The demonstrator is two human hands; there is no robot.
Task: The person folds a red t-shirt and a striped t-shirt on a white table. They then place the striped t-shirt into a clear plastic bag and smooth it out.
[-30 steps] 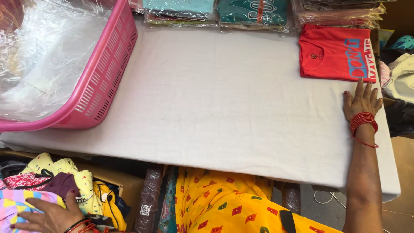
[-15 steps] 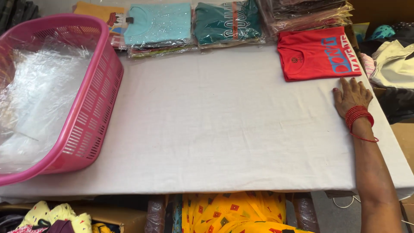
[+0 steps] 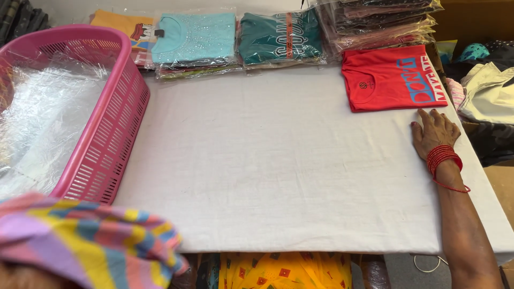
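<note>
I'm seeing a striped multicolour garment (image 3: 91, 241) now coming up at the pink basket's (image 3: 107, 144) near corner, soft and bunched, left hand hidden under it, grip unclear, right hand (image 3: 435, 134) lying flat, released, beside the red shirt (image 3: 393, 77).

Right hand (image 3: 435, 134): bare, no ring seen, forearm w/o sleeve. Wrist carries stack of thin red bangles (image 3: 443, 159) plus one loose red thread loop. Clothing at front edge of table: yellow-orange fabric w/ small red diamond print (image 3: 278, 270).
</note>
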